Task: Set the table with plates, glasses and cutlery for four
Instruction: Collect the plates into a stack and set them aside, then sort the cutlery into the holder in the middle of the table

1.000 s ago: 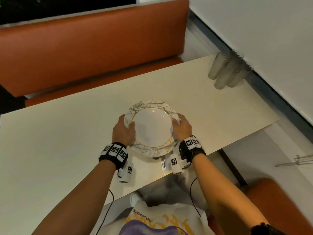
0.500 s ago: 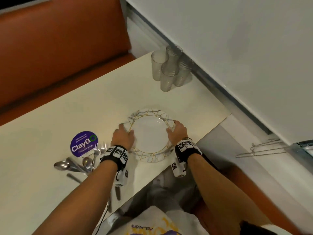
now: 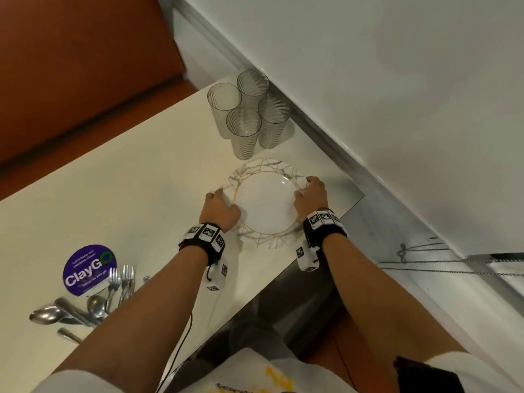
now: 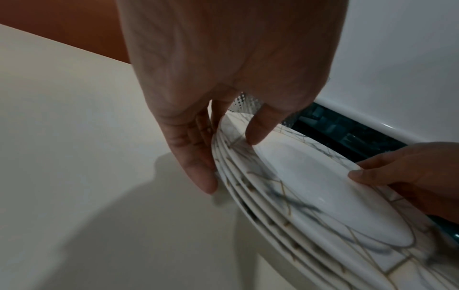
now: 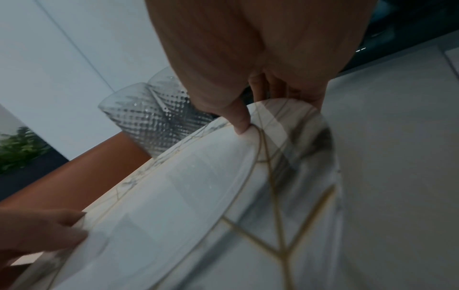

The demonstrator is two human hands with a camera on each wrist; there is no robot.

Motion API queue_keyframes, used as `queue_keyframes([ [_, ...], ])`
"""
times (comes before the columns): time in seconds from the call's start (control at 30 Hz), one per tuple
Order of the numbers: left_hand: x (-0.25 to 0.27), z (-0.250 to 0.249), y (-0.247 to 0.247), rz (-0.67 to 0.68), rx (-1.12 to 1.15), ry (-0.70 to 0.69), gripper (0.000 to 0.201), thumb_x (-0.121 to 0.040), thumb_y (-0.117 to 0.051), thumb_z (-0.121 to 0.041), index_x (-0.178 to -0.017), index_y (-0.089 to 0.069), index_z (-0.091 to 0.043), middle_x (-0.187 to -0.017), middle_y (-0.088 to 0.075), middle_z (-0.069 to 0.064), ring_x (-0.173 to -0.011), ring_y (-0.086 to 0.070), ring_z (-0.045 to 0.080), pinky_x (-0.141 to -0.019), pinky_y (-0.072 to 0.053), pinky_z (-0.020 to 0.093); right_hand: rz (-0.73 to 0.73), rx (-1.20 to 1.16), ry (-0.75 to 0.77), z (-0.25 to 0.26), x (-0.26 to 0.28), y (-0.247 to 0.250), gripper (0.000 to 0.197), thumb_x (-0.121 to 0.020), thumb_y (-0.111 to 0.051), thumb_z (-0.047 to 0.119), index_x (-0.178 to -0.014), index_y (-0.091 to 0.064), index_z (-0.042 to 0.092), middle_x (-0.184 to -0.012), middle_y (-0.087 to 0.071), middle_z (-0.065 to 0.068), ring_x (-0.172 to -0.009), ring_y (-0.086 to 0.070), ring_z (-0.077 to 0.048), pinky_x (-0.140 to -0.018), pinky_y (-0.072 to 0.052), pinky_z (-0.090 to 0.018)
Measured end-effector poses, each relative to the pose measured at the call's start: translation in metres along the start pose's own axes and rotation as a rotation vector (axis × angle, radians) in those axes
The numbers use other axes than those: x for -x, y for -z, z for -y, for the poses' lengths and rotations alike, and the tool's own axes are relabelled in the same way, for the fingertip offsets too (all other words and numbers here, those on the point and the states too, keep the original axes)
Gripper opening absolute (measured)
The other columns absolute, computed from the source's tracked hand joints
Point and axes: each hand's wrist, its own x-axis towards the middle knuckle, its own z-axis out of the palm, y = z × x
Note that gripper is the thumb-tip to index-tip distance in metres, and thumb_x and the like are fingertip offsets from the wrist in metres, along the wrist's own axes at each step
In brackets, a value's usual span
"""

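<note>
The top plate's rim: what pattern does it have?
Grey marble veins crossed by gold lines on the top plate; head view.

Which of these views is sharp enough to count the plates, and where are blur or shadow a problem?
Left wrist view: the stack of plates shows several layered rims, nearest rims smeared, left hand casting a shadow on the table. Right wrist view: dim and motion-blurred. Head view: sharp, evenly lit, but shows only the top plate.

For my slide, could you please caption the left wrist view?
Left hand and right hand grip a stack of plates.
</note>
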Motion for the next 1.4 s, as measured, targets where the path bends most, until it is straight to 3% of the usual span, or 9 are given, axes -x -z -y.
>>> queue_keyframes([
  [0.1, -0.011, -0.009, -0.006, -0.027, 0.041, -0.044, 0.052, -0.09, -0.067, -0.017, -0.136, -0.054, 0.002, -0.131, -0.06, 0.023, -0.124, -0.056, 0.04, -0.099, -0.046, 0.041, -0.029, -0.017, -0.014, -0.004, -0.015, 0.009, 0.05, -0.092, -0.063, 0.012, -0.139, -0.046, 0.007, -0.139, -0.047, -0.017, -0.127, -0.05, -0.035, -0.106, -0.045, -0.045],
  [0.2, -0.014, -0.018, -0.009, -0.05, 0.044, -0.075, 0.035, -0.094, -0.069, -0.017, -0.122, -0.06, 0.001, -0.118, -0.065, 0.02, -0.111, -0.059, 0.036, -0.085, -0.038, 0.03, -0.048, 0.006, -0.021, -0.006, -0.024, 0.012, 0.05, -0.093, -0.062, 0.014, -0.14, -0.045, 0.007, -0.139, -0.047, -0.017, -0.129, -0.047, -0.035, -0.105, -0.043, -0.042],
  [0.5, -0.013, -0.017, -0.002, -0.012, 0.061, -0.097, 0.05, -0.1, -0.065, -0.033, -0.14, -0.056, -0.004, -0.131, -0.064, 0.016, -0.12, -0.06, 0.035, -0.101, -0.045, 0.035, -0.095, 0.202, -0.048, -0.003, -0.019, 0.013, 0.053, -0.093, -0.058, 0.025, -0.143, -0.043, 0.013, -0.144, -0.042, -0.018, -0.131, -0.037, -0.038, -0.106, -0.04, -0.049],
  [0.57, -0.009, -0.014, 0.003, 0.019, 0.133, -0.055, 0.054, -0.101, -0.062, -0.04, -0.143, -0.053, -0.008, -0.134, -0.065, 0.011, -0.116, -0.066, 0.035, -0.106, -0.05, 0.042, -0.154, 0.201, -0.045, 0.002, -0.011, 0.015, 0.054, -0.091, -0.06, 0.025, -0.141, -0.044, 0.015, -0.144, -0.04, -0.016, -0.131, -0.035, -0.037, -0.107, -0.037, -0.049],
  [0.7, 0.005, 0.011, 0.018, -0.011, 0.204, -0.054, 0.035, -0.1, -0.061, -0.04, -0.125, -0.065, -0.017, -0.114, -0.075, 0.006, -0.099, -0.073, 0.029, -0.096, -0.057, 0.045, -0.258, 0.13, 0.053, 0.016, 0.014, 0.008, 0.05, -0.08, -0.062, 0.016, -0.13, -0.053, 0.019, -0.136, -0.046, -0.01, -0.124, -0.039, -0.034, -0.104, -0.038, -0.046],
  [0.83, 0.037, 0.048, 0.039, -0.045, 0.388, -0.019, 0.015, -0.102, -0.06, -0.019, -0.113, -0.069, -0.015, -0.099, -0.077, 0.006, -0.086, -0.077, 0.022, -0.087, -0.062, 0.044, -0.284, 0.062, 0.253, 0.032, 0.05, -0.023, 0.047, -0.07, -0.063, 0.007, -0.117, -0.064, 0.015, -0.118, -0.059, -0.012, -0.108, -0.048, -0.035, -0.089, -0.043, -0.044],
  [0.93, 0.065, 0.091, 0.056, -0.115, 0.42, -0.003, 0.017, -0.102, -0.056, -0.011, -0.11, -0.07, -0.015, -0.098, -0.078, 0.006, -0.083, -0.076, 0.021, -0.078, -0.062, 0.035, -0.186, 0.049, 0.362, 0.049, 0.085, -0.056, 0.041, -0.072, -0.063, 0.007, -0.112, -0.066, 0.016, -0.11, -0.063, -0.011, -0.101, -0.05, -0.034, -0.083, -0.045, -0.044],
  [1.17, 0.133, 0.201, 0.1, -0.283, 0.509, 0.108, 0.019, -0.104, -0.053, -0.007, -0.112, -0.069, -0.012, -0.097, -0.075, 0.005, -0.078, -0.072, 0.017, -0.056, -0.051, 0.012, 0.142, 0.12, 0.556, 0.093, 0.184, -0.156, 0.029, -0.081, -0.057, 0.01, -0.106, -0.066, 0.021, -0.107, -0.065, -0.002, -0.102, -0.053, -0.028, -0.09, -0.044, -0.039],
  [1.4, 0.173, 0.283, 0.129, -0.377, 0.462, 0.165, 0.01, -0.101, -0.062, -0.016, -0.106, -0.069, -0.02, -0.094, -0.071, -0.005, -0.079, -0.065, 0.003, -0.061, -0.046, 0.008, 0.374, 0.108, 0.668, 0.123, 0.258, -0.214, 0.024, -0.085, -0.054, 0.006, -0.097, -0.068, 0.021, -0.103, -0.067, -0.002, -0.098, -0.057, -0.023, -0.085, -0.05, -0.034],
])
